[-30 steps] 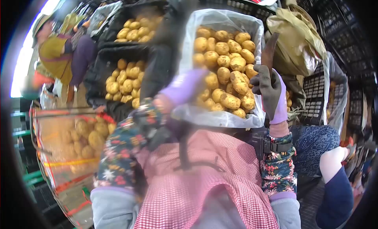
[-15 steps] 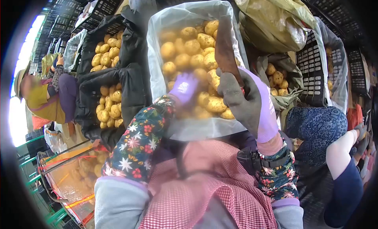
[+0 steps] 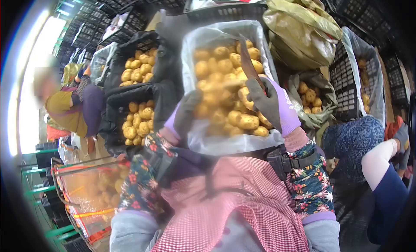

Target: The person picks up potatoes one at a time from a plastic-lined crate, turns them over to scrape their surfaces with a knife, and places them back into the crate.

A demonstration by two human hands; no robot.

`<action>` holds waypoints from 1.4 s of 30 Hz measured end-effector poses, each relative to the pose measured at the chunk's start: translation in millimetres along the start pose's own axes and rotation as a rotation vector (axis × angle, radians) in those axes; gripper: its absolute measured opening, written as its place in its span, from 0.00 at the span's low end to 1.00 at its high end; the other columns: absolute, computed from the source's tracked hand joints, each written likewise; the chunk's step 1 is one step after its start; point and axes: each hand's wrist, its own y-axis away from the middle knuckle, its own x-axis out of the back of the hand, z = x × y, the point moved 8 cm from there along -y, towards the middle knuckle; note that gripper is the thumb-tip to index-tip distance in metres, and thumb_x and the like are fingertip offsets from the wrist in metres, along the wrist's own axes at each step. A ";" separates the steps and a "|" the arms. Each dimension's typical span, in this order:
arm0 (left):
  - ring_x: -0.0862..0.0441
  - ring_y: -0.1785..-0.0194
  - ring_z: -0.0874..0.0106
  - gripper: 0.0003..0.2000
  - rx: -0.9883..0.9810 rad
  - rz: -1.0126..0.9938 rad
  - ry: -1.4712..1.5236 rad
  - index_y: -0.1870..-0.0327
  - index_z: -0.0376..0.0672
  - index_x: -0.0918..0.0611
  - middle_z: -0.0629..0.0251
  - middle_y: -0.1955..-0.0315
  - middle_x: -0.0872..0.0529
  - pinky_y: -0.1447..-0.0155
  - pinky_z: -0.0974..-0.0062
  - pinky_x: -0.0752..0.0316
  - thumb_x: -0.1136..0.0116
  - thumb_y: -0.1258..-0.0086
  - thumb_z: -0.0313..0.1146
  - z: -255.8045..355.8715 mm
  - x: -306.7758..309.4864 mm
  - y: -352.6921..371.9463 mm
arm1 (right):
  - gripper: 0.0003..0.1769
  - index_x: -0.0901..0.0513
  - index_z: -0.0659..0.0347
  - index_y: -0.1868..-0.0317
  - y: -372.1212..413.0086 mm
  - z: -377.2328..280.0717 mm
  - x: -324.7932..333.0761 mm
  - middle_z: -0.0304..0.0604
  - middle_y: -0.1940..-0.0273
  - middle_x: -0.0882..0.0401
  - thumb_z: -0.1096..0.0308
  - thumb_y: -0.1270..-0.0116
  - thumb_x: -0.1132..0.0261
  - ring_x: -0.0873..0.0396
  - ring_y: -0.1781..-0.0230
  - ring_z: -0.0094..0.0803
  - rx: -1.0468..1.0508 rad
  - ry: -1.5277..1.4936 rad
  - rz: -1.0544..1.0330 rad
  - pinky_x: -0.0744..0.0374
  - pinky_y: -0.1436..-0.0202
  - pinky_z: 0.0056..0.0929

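In front of me stands a crate lined with white plastic (image 3: 264,40), heaped with yellow potatoes (image 3: 249,122). My right hand (image 3: 271,105), in a purple and grey glove, grips a knife (image 3: 246,61) whose long brown, stained blade points up over the crate. Potatoes lie right beside its fingers, some partly hidden by them. Over the crate's left rim is my left hand (image 3: 187,113), in a matching glove. Motion smears its fingers, and whether it holds anything does not show. The potatoes near it are blurred too.
Two black-lined crates of potatoes (image 3: 110,105) stand at left, with a mesh bag of potatoes (image 3: 91,182) below. A green sack (image 3: 299,31) and an open sack of potatoes (image 3: 310,96) are at right. Another person (image 3: 71,105) sits at far left; another's arm (image 3: 379,165) shows at right.
My left hand has gone from among the potatoes to the crate's left rim and turned, its grey side now showing. My right hand still holds the knife. The whole view has shifted.
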 end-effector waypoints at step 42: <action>0.20 0.40 0.60 0.30 -0.350 0.241 -0.037 0.33 0.42 0.28 0.56 0.41 0.20 0.39 0.60 0.20 0.50 0.24 0.58 -40.7 -51.4 30.1 | 0.11 0.17 0.56 0.55 19.6 -9.1 -37.2 0.49 0.64 0.16 0.63 0.36 0.37 0.18 0.63 0.48 0.474 0.733 0.056 0.21 0.62 0.44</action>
